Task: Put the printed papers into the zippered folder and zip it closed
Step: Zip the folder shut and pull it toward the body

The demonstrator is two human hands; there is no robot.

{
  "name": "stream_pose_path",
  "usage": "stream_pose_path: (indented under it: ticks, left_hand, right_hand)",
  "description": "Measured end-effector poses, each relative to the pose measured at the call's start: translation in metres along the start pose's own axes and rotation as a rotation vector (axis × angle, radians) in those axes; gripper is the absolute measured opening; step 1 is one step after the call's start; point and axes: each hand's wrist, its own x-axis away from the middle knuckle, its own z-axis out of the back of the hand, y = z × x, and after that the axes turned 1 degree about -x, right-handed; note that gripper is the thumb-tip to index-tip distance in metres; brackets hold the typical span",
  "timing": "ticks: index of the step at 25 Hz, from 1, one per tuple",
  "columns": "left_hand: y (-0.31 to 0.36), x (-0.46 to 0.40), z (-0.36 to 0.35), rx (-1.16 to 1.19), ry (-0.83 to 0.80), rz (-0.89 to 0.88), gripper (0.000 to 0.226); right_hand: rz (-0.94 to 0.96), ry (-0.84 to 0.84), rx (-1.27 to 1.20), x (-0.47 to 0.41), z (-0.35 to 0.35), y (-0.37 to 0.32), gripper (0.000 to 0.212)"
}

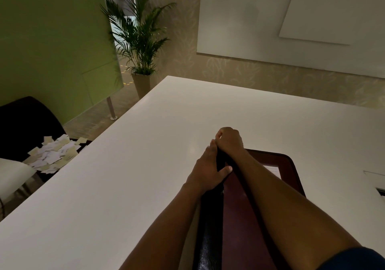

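A dark maroon zippered folder (239, 213) lies open on the white table (145, 165), its black left cover raised on edge. My left hand (208, 171) clasps the raised black cover near its far end, thumb over the inner side. My right hand (229, 139) is closed in a fist at the folder's far left corner; whether it pinches a zipper pull is hidden. A corner of white printed paper (271, 170) shows inside the folder, past my right forearm.
A black chair (25, 128) at the left holds a heap of small paper slips (54, 154). A potted palm (139, 40) and a green partition (52, 40) stand beyond the table. A whiteboard (291, 19) hangs on the far wall.
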Motion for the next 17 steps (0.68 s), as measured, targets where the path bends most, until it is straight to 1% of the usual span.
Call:
stream_pose_path:
  ticks: [2, 3, 5, 7, 9, 11, 13, 17]
  left_hand:
    - [0.003, 0.0, 0.002, -0.043, -0.008, -0.027, 0.085]
    - [0.004, -0.001, 0.003, -0.061, -0.026, -0.028, 0.081]
    - [0.006, -0.001, 0.004, -0.128, -0.059, -0.005, 0.079]
    - [0.009, -0.001, 0.004, -0.18, -0.085, 0.024, 0.078]
    - [0.015, 0.002, 0.002, -0.242, -0.103, 0.067, 0.076]
    - [0.023, 0.009, 0.0, -0.33, -0.086, 0.084, 0.072]
    - [0.032, 0.02, -0.003, -0.41, -0.099, 0.077, 0.071]
    - [0.042, 0.053, -0.011, -0.483, -0.14, 0.061, 0.073]
  right_hand:
    - [0.073, 0.021, -0.045, 0.019, 0.01, 0.012, 0.014]
    - [0.113, 0.029, -0.019, 0.029, 0.017, 0.022, 0.014]
    - [0.191, 0.05, 0.123, 0.05, 0.03, 0.045, 0.021]
    - [0.219, 0.067, 0.248, 0.073, 0.043, 0.071, 0.033]
    - [0.193, 0.045, 0.295, 0.093, 0.051, 0.092, 0.044]
    - [0.111, -0.03, 0.324, 0.109, 0.055, 0.107, 0.054]
    - [0.053, -0.063, 0.329, 0.126, 0.056, 0.115, 0.058]
    - [0.067, -0.031, 0.308, 0.161, 0.056, 0.118, 0.06]
